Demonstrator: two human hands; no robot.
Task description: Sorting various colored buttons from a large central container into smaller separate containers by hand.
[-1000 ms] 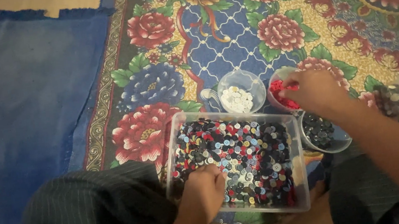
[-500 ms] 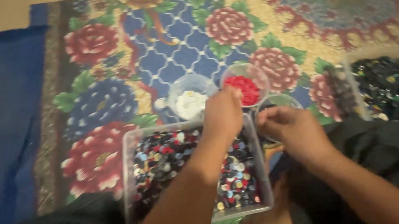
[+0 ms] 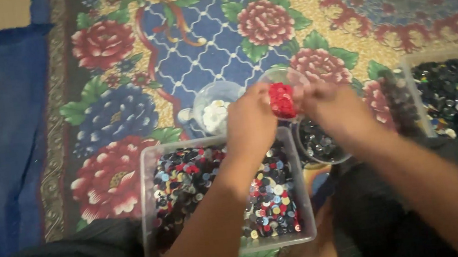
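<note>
Both of my hands have come together over the small clear bowl of red buttons (image 3: 282,99), where half a second ago my left hand reached across alone and my right sat lower, near my lap. My left hand (image 3: 251,121) now has its fingers curled at the left edge of that bowl, and my right hand (image 3: 333,109) closes in on it from the other side. The bowl looks tipped between them, its rim lifted toward the carpet, so I judge that I am holding it with both hands, though the blur keeps me from telling exactly how the fingers grip.

Just left of it stands the bowl of white buttons (image 3: 216,111), untouched, and below my right hand is the bowl of dark buttons (image 3: 319,145). My left forearm crosses the big clear tray of mixed buttons (image 3: 148,171) nearest me. A second tray of dark buttons (image 3: 410,64) sits off to my right on the flowered carpet (image 3: 121,72).
</note>
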